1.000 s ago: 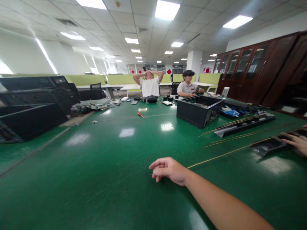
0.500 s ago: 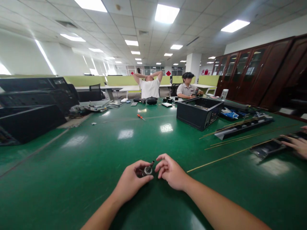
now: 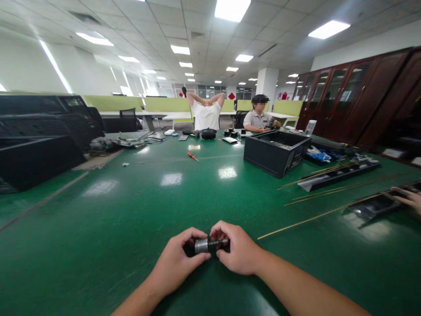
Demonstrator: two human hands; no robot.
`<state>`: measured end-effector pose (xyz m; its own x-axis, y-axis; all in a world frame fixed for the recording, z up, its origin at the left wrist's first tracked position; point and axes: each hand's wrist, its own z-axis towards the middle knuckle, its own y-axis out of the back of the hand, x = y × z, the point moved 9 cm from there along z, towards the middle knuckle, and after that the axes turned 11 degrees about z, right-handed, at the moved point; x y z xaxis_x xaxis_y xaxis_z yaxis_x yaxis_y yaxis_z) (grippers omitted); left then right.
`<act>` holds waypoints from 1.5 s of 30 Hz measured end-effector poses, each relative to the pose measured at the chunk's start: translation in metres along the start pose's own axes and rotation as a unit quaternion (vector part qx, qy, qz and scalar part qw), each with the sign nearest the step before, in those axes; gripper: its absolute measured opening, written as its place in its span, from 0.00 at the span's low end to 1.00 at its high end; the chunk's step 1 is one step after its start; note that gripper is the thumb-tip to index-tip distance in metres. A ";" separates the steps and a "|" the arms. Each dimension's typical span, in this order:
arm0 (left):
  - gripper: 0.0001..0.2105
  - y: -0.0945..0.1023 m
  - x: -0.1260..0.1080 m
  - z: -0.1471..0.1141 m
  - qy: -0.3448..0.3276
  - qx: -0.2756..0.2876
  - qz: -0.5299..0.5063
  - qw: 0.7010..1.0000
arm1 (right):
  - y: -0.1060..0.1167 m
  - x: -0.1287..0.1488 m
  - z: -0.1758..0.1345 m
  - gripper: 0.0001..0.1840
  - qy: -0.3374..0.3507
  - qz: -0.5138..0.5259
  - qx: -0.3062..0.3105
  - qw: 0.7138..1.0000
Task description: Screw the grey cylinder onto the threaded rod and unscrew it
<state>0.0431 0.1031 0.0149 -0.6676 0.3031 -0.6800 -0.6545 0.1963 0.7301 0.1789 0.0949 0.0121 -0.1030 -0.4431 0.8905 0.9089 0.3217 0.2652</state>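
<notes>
Now tipped level, the metal cylinder (image 3: pixel 201 245), probably rigid, best taken by its barrel (image 3: pixel 200 247), is gripped above the worktop (image 3: pixel 115 232) by the left hand (image 3: pixel 174 259), its stem (image 3: pixel 221 242) half-ringed by the right hand (image 3: pixel 241 250), contact unclear.

Room left of hands (image 3: pixel 174 263), thin rod (image 3: pixel 302 221) obstructing right

A small part (image 3: pixel 201 245) is resting between the left hand (image 3: pixel 177 259) and the right hand (image 3: pixel 241 250), over the counter (image 3: pixel 131 219). From there, a rod (image 3: pixel 296 225) is running toward two o'clock, a case (image 3: pixel 263 155) is sitting at one, a screwdriver (image 3: pixel 191 155) is lying at twelve, and piled cases (image 3: pixel 39 131) are standing at ten.
</notes>
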 end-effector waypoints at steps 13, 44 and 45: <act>0.11 0.001 -0.001 -0.002 -0.027 -0.029 0.003 0.999 | 0.008 -0.002 -0.001 0.14 -0.017 0.014 -0.045 0.999; 0.11 0.004 -0.001 -0.005 -0.047 -0.059 0.011 0.997 | 0.008 0.004 0.000 0.04 -0.032 -0.049 -0.026 0.998; 0.11 0.004 -0.001 -0.005 -0.048 -0.059 0.011 0.997 | 0.008 0.004 0.000 0.04 -0.032 -0.050 -0.025 0.998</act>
<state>0.0395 0.0992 0.0186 -0.6489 0.3955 -0.6500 -0.6813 0.0786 0.7278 0.1856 0.0955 0.0181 -0.2191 -0.4158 0.8827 0.9117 0.2349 0.3370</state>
